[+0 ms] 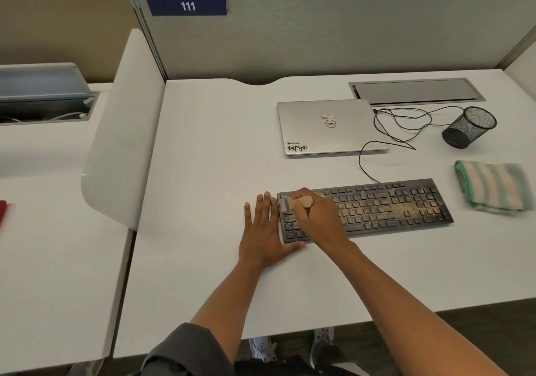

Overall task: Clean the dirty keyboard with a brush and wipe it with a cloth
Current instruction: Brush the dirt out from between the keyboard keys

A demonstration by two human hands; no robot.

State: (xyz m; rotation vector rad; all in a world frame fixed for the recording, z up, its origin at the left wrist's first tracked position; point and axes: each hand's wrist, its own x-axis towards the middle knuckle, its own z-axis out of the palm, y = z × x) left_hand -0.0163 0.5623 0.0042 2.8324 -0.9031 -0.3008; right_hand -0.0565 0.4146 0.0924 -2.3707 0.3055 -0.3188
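Head view, lower centre first: what do the hands do?

— Two bare forearms reach up from the bottom edge. The left hand (265, 230) lies flat on the desk (203, 172), fingers straight and slightly spread, just beside the left end of the keyboard (377, 207); its thumb touches the keyboard's front corner. It holds nothing.

— And the right?

— The right hand (317, 216) is curled round the pale wooden handle of a brush (295, 203). The bristles point left and sit on the keys at the keyboard's upper-left corner.

— Where is the keyboard itself?

— Centre-right of the frame, black, lying slightly askew. Tan grit covers much of it, thickest toward its right half.

— The cloth?

— A folded striped cloth (493, 185), green and cream, lies at the right edge of the frame, near the keyboard's right end but apart from it.

— Farther back?

— A closed silver laptop (327, 127) sits above the keyboard. A black cable (406, 126) loops from the keyboard's top edge past the laptop's right side. A mesh cup (470, 127) lies tipped at the upper right. Behind stands a grey partition with a sign (187, 5) reading 111.
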